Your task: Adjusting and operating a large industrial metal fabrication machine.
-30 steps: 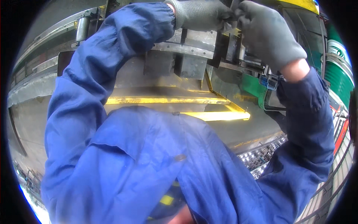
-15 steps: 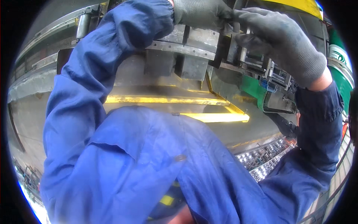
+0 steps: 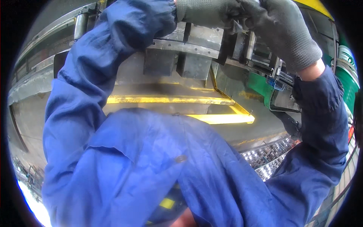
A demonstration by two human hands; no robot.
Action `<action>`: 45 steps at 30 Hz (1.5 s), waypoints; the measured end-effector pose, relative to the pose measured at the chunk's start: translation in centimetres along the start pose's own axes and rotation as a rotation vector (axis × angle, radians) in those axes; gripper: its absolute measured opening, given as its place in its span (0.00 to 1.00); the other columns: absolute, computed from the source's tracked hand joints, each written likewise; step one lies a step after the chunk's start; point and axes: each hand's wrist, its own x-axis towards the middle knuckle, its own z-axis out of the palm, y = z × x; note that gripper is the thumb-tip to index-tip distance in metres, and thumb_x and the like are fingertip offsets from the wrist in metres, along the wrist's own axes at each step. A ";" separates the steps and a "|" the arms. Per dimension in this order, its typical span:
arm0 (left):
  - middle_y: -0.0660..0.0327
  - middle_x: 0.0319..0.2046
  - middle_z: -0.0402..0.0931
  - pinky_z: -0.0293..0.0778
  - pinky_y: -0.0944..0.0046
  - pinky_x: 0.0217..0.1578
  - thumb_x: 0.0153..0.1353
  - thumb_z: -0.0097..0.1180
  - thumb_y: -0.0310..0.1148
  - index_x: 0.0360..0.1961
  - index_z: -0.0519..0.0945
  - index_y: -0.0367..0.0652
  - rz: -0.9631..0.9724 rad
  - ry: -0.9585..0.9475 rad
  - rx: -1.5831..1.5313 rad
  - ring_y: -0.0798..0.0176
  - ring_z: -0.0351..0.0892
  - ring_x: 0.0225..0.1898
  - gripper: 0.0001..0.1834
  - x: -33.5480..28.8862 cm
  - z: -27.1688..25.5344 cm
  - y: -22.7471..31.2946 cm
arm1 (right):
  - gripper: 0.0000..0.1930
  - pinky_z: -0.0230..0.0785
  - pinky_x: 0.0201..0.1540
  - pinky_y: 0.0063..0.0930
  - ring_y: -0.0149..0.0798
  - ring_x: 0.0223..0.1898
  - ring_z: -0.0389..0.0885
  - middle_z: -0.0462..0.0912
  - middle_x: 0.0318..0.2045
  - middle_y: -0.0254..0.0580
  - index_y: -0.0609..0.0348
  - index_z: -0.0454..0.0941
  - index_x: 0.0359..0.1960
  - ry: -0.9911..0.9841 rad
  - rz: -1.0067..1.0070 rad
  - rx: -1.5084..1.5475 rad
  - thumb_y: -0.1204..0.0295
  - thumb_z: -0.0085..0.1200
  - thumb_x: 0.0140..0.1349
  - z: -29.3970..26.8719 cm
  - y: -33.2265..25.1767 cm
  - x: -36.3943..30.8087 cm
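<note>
Both my hands wear grey knit work gloves and meet at the top edge of the view. The fingers of my left hand (image 3: 207, 12) are closed on a small shiny metal piece (image 3: 237, 27), which shows only in part. My right hand (image 3: 284, 32) comes up to it from the right, its fingers bent together against the left fingertips. What the right fingers grip is cut off by the picture's upper edge. Right below the hands is a perforated metal bar (image 3: 185, 48) on a machine, with grey steel blocks (image 3: 194, 65) under it.
A yellow metal frame (image 3: 170, 99) lies low in front of my body. To the right are a machine fixture with rods (image 3: 278, 72), a green bracket (image 3: 260, 86) and a green cylinder (image 3: 346, 75). Many small shiny metal parts (image 3: 272, 155) lie at lower right.
My right hand has moved up and a little left, closer over the left one. Its fingers, more stretched before, are now bent in. My left hand has barely shifted.
</note>
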 end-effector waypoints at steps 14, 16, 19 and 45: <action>0.59 0.34 0.80 0.71 0.62 0.35 0.60 0.50 0.20 0.43 0.81 0.41 -0.640 -0.237 0.226 0.59 0.71 0.31 0.12 0.3 -1.1 7.3 | 0.11 0.76 0.35 0.24 0.38 0.27 0.79 0.80 0.30 0.44 0.64 0.75 0.38 0.051 -0.095 0.039 0.69 0.43 0.71 1.8 1.0 -0.8; 0.60 0.34 0.80 0.71 0.62 0.36 0.60 0.51 0.20 0.43 0.81 0.41 -0.663 -0.167 0.157 0.59 0.72 0.31 0.12 -0.3 -1.1 7.1 | 0.11 0.75 0.35 0.24 0.38 0.27 0.79 0.80 0.30 0.44 0.64 0.74 0.38 0.107 -0.137 0.098 0.68 0.44 0.71 2.3 1.4 -1.3; 0.61 0.33 0.81 0.70 0.62 0.37 0.59 0.52 0.21 0.43 0.82 0.42 -0.689 -0.062 0.054 0.59 0.72 0.31 0.12 -1.0 -1.0 6.6 | 0.11 0.75 0.35 0.23 0.38 0.27 0.79 0.80 0.31 0.44 0.64 0.74 0.38 0.192 -0.200 0.183 0.67 0.44 0.71 2.8 2.1 -2.1; 0.56 0.35 0.81 0.71 0.61 0.37 0.61 0.53 0.23 0.44 0.81 0.39 -0.684 -0.162 0.157 0.56 0.72 0.32 0.11 -0.2 -1.8 5.5 | 0.14 0.70 0.25 0.20 0.33 0.29 0.82 0.83 0.32 0.42 0.60 0.77 0.51 -0.017 -0.562 0.141 0.67 0.53 0.67 -0.7 0.1 -4.3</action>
